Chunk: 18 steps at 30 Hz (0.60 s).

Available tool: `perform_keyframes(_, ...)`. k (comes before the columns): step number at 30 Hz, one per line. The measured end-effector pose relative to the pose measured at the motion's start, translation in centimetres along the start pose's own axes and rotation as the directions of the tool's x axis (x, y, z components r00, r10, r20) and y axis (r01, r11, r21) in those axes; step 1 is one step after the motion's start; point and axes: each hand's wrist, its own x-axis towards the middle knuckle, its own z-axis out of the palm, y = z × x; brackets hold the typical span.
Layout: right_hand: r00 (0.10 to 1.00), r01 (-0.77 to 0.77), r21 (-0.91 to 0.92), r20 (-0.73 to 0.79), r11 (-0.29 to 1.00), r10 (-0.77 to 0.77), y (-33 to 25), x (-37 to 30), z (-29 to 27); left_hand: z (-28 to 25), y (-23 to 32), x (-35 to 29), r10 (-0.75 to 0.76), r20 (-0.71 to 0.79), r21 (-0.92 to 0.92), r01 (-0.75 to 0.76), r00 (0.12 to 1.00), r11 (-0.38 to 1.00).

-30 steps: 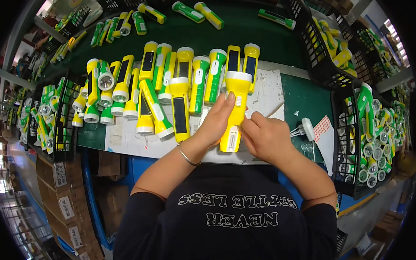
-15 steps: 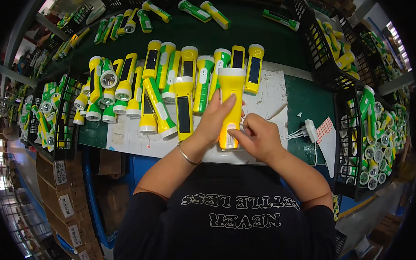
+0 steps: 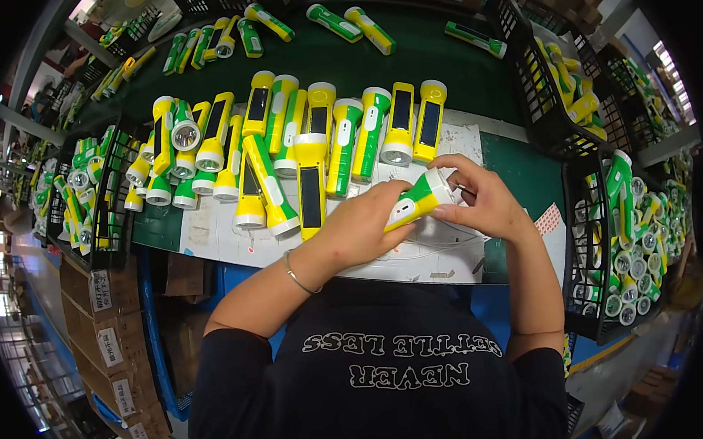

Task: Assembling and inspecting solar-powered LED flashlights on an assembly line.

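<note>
My left hand (image 3: 365, 223) is closed around the body of a yellow and green flashlight (image 3: 418, 200), which lies tilted with its white head toward the right. The fingers of my right hand (image 3: 488, 202) curl round that white head end, thumb below and forefinger above. Whether they also hold a separate white piece there, I cannot make out. A thin white cord (image 3: 427, 250) runs over the white work surface (image 3: 465, 263) under my hands. Just beyond stand and lie several flashlights, among them one with a dark solar panel (image 3: 311, 196) beside my left hand.
Black crates full of flashlights stand at the left (image 3: 114, 206) and right (image 3: 601, 244), with another crate (image 3: 546, 85) at the far right. More flashlights lie on the green bench (image 3: 345, 63) behind. Cardboard boxes (image 3: 110, 348) are stacked at the lower left.
The flashlight has turned from yellow back to green switch side and tipped rightward. My right hand has gone from its tail to its head. The white round piece has left its place at the right.
</note>
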Motion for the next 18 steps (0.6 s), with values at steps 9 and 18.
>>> perform_keyframes(9,0.995,-0.103,0.240,0.009,0.965,0.104,0.5,-1.5,-1.2,-5.3,-0.6,-2.3,-0.261,0.208,0.330,0.184,0.942,0.926)
perform_keyframes(18,0.996,-0.083,0.382,-0.001,0.921,0.091,-0.1,-0.6,0.7,-3.0,-0.5,-1.2,-0.051,0.222,0.067,0.037,0.974,0.997)
